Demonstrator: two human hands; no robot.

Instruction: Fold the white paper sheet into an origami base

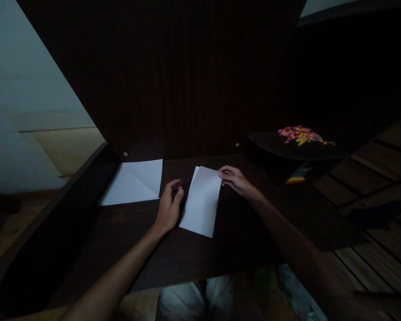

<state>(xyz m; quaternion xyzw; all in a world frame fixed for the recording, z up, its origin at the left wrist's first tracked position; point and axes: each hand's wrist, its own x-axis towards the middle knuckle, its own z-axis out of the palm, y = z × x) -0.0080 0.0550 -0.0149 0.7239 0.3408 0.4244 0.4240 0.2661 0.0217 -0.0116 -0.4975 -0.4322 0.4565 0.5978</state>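
Note:
A folded sheet of white paper [202, 203] lies at a slant on the dark wooden desk [183, 258], a thin strip of a second layer showing along its upper left edge. My right hand [234, 179] pinches its upper right corner between thumb and fingers. Just left of the paper is my left hand [170, 203], fingers loosely curved and thumb apart, with nothing held in it. Farther left, near the desk's back panel, rests a stack of white paper [132, 183] with a diagonal crease across the top sheet.
A dark upright panel [173, 89] closes off the back, and a raised side board [50, 223] borders the left. On a rounded shelf [270, 145] at the right sits a heap of small colourful pieces [300, 134]. Wooden slats [357, 267] lie beyond at the right.

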